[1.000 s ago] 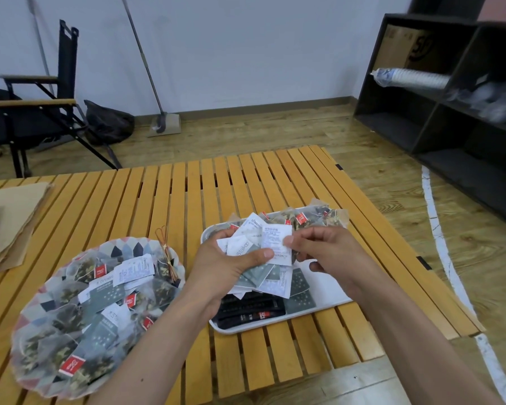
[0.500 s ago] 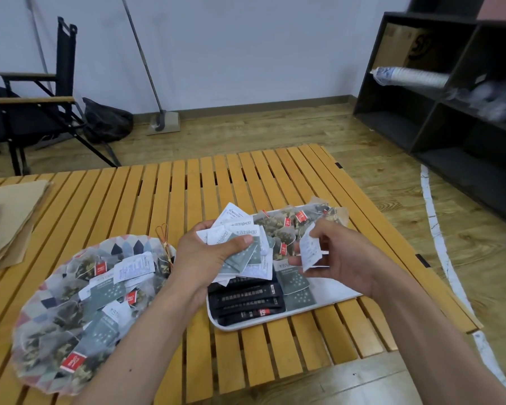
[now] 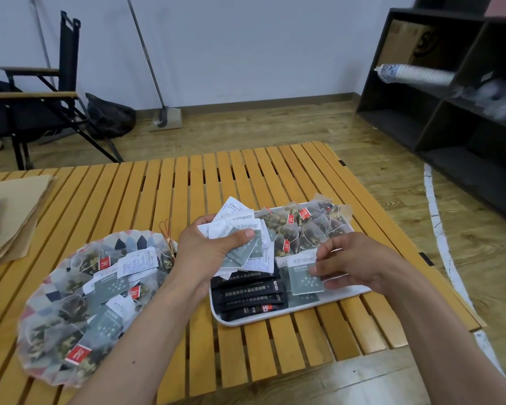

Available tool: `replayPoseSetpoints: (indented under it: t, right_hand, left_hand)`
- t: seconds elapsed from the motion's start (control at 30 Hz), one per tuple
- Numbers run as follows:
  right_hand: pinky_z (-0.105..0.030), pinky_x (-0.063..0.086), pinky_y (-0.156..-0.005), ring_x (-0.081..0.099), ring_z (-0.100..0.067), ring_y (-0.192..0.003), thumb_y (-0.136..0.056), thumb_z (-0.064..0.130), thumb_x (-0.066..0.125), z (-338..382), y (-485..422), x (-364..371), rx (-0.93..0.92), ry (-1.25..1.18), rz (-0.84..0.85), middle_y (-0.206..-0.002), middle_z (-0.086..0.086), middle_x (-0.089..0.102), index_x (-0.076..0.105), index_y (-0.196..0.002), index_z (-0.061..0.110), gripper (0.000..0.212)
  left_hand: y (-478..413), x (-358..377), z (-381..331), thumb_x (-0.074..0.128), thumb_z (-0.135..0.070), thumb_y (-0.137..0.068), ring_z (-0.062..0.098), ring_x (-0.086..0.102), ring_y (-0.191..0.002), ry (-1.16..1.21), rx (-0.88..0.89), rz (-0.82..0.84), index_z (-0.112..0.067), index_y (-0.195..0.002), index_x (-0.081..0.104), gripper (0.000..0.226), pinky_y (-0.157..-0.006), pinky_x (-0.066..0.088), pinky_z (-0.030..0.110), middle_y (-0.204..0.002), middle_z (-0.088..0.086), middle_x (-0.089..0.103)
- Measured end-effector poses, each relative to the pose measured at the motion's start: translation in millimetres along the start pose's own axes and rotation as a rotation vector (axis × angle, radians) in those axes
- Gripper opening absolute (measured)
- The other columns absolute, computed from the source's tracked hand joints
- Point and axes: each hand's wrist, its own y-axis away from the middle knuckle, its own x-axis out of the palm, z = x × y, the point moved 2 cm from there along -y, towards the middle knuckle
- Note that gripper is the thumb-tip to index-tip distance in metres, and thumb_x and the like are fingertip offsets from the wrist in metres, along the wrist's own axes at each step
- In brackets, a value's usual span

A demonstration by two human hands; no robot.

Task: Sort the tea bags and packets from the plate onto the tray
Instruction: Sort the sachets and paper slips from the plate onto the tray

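Note:
My left hand (image 3: pixel 214 249) grips a fanned stack of white-and-grey sugar packets (image 3: pixel 240 229) above the left end of the white tray (image 3: pixel 278 318). My right hand (image 3: pixel 360 264) pinches one grey-and-white packet (image 3: pixel 303 273) by its right edge, low over the tray's middle. On the tray lie black stick packets (image 3: pixel 247 296) at the front left and mesh tea bags with red tags (image 3: pixel 307 226) at the back. The patterned plate (image 3: pixel 41 296) at the left holds more tea bags and packets (image 3: pixel 100 287).
The slatted wooden table (image 3: pixel 158 194) carries brown paper sheets (image 3: pixel 9 217) at its far left. A folding chair (image 3: pixel 41 97) and a mop (image 3: pixel 164 118) stand by the wall. A black shelf unit (image 3: pixel 450 112) stands at the right.
My right hand pulled one packet from the stack, turned it face up and lowered it to the tray. My left hand shifted left with the rest of the stack.

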Motion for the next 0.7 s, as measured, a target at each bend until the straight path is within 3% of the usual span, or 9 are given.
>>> replayPoseSetpoints:
  t: [0.13,0.33,0.53,0.63,0.7]
  right_hand:
    - [-0.044,0.064,-0.075,0.076,-0.039,-0.091,-0.068,-0.012,0.085,-0.2,0.5,4.7,0.034,0.049,0.002,-0.090,-0.022,0.073,0.065,-0.091,0.002,0.034]
    - [-0.046,0.063,-0.080,0.077,-0.033,-0.084,-0.065,-0.006,0.090,-2.6,-3.7,9.6,0.028,0.138,-0.028,-0.079,-0.018,0.073,0.062,-0.085,0.007,0.037]
    - [-0.035,0.062,-0.067,0.071,-0.020,-0.065,-0.061,0.000,0.094,-2.8,-6.8,12.2,0.028,0.243,-0.049,-0.069,-0.008,0.073,0.064,-0.080,0.011,0.037]
    - [-0.028,0.052,-0.059,0.065,-0.018,-0.064,-0.062,0.001,0.094,0.6,-5.6,12.3,-0.070,0.286,-0.049,-0.070,-0.007,0.071,0.068,-0.079,0.011,0.032]
    - [-0.022,0.051,-0.057,0.065,-0.014,-0.065,-0.064,-0.002,0.092,2.5,-3.7,14.4,-0.155,0.299,-0.010,-0.071,-0.006,0.071,0.073,-0.081,0.010,0.028]
  left_hand:
    - [-0.1,0.1,1.3,0.096,-0.008,-0.060,0.021,0.078,-0.084,-0.020,0.002,-0.014,-0.026,-0.098,0.061,0.054,-0.078,0.062,0.037,-0.093,0.000,0.079]
    - [-0.1,1.0,2.4,0.096,-0.009,-0.059,0.019,0.078,-0.080,-0.023,-0.006,-0.014,-0.027,-0.097,0.060,0.055,-0.074,0.062,0.036,-0.092,0.000,0.079]
    - [0.0,0.7,3.0,0.097,-0.009,-0.059,0.017,0.079,-0.077,-0.020,-0.013,-0.012,-0.026,-0.099,0.061,0.056,-0.067,0.062,0.032,-0.090,-0.001,0.080]
    - [-1.1,0.6,3.6,0.097,-0.009,-0.058,0.021,0.079,-0.083,-0.026,-0.016,-0.016,-0.026,-0.099,0.062,0.057,-0.076,0.062,0.037,-0.093,0.000,0.080]
    - [-1.2,0.8,3.6,0.097,-0.010,-0.057,0.021,0.079,-0.082,-0.021,-0.019,-0.015,-0.026,-0.101,0.062,0.058,-0.074,0.062,0.037,-0.092,0.000,0.080]
